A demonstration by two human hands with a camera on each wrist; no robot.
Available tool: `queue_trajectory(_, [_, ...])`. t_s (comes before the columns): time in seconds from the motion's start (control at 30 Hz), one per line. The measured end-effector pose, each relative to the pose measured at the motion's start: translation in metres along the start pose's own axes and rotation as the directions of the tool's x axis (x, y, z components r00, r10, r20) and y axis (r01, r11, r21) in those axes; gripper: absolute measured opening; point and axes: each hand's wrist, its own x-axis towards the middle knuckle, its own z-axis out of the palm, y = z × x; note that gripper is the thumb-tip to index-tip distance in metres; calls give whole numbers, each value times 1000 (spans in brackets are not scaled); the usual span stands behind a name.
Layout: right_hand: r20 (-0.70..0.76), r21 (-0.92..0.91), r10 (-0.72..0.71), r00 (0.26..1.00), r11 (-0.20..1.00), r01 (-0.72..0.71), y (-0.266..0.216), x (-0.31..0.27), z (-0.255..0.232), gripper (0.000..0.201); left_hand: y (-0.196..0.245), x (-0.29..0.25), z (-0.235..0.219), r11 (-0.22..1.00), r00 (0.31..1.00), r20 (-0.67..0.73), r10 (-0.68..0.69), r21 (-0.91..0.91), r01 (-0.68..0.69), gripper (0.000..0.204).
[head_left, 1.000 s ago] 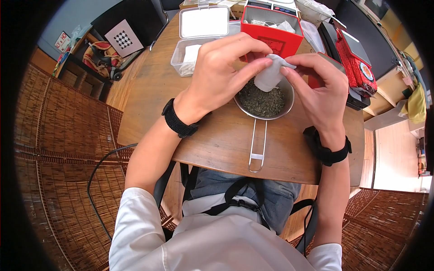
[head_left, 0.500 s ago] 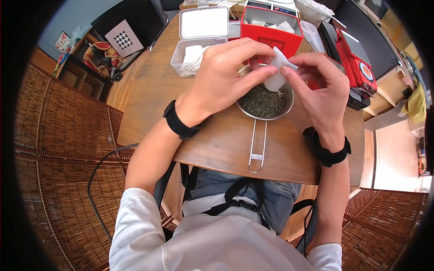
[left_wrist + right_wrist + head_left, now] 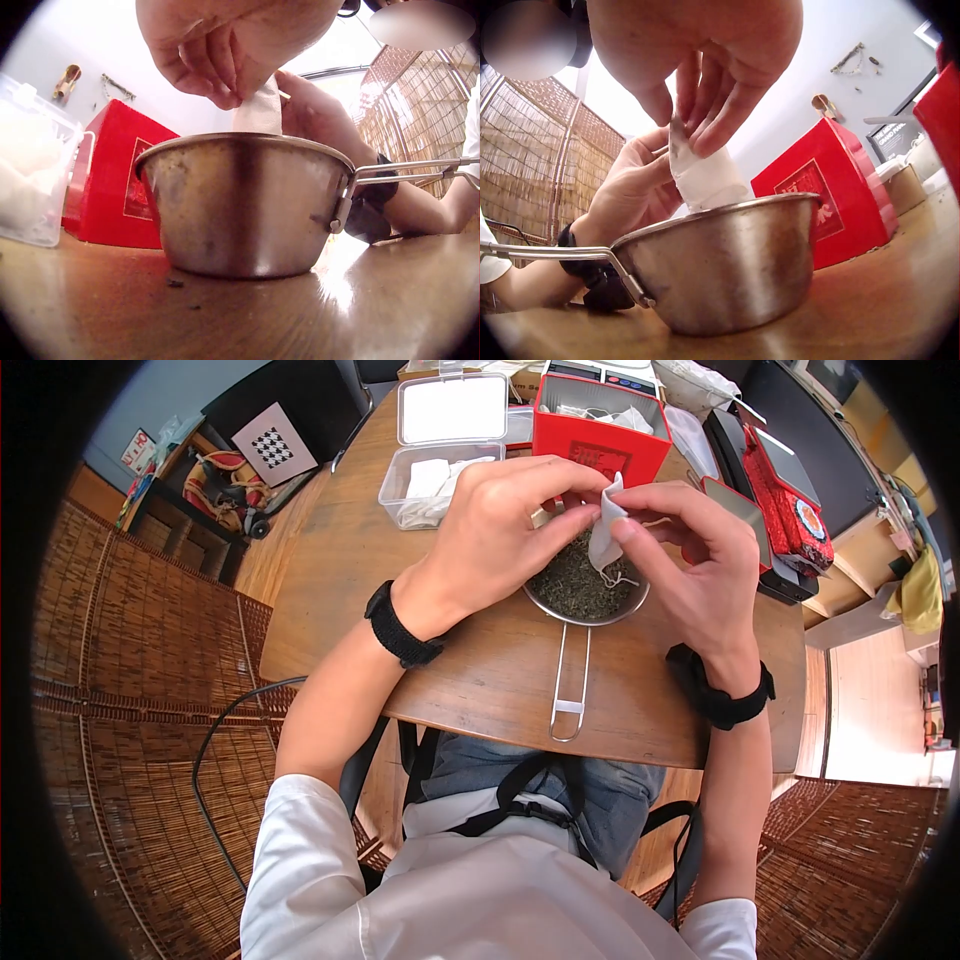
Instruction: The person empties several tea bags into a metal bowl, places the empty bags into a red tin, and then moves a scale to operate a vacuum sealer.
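Both hands hold a small white pouch (image 3: pixel 606 538) over a metal bowl (image 3: pixel 588 622) of dried crumbled leaves (image 3: pixel 575 582). The left hand (image 3: pixel 500 540) pinches its left side between thumb and fingers; the right hand (image 3: pixel 700 550) pinches its right side. A thin string (image 3: pixel 620 579) hangs from the pouch's lower end above the leaves. In the left wrist view the pouch (image 3: pixel 259 111) stands upright just above the rim of the bowl (image 3: pixel 244 202). The right wrist view shows the pouch (image 3: pixel 709 178) bulging, its lower end at or behind the bowl's rim (image 3: pixel 727 208).
Behind the hands is a red box (image 3: pixel 600 448) with white pouches in it. A clear container (image 3: pixel 395 500) of white pouches, lid raised, stands on the table (image 3: pixel 330 590) to the left. The bowl's wire handle (image 3: pixel 567 707) points towards the person. Red and black items (image 3: pixel 790 510) are at the right.
The pouch has turned from broad side to narrow edge in the head view, and its string now dangles in sight. The right hand has shifted slightly left; the left hand has lowered a little.
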Motion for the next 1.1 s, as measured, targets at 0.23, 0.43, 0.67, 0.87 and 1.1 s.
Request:
queue_trajectory(0.23, [-39, -29, 28, 999, 999, -29, 4, -1, -1, 15, 0, 2, 1, 999, 998, -68, -12, -35, 10, 20])
queue_trajectory(0.43, [-7, -139, -33, 999, 990, 32, 0, 1, 1, 15, 6, 2, -1, 996, 998, -30, -47, -77, 45, 19])
queue_trajectory(0.67, [6, -215, -68, 998, 974, 68, 0, 2, -6, 11, 5, 2, -1, 996, 998, -44, -41, -81, 37, 17])
queue_trajectory(0.87, [-78, -134, 28, 997, 990, -39, 3, 2, -4, 8, 1, 2, -1, 991, 995, -73, -73, -120, 64, 19])
queue_trajectory(1.1, [-29, -205, 11, 1000, 979, -17, 2, 3, -5, 7, 7, 5, 1, 977, 991, -33, -133, -174, 126, 19])
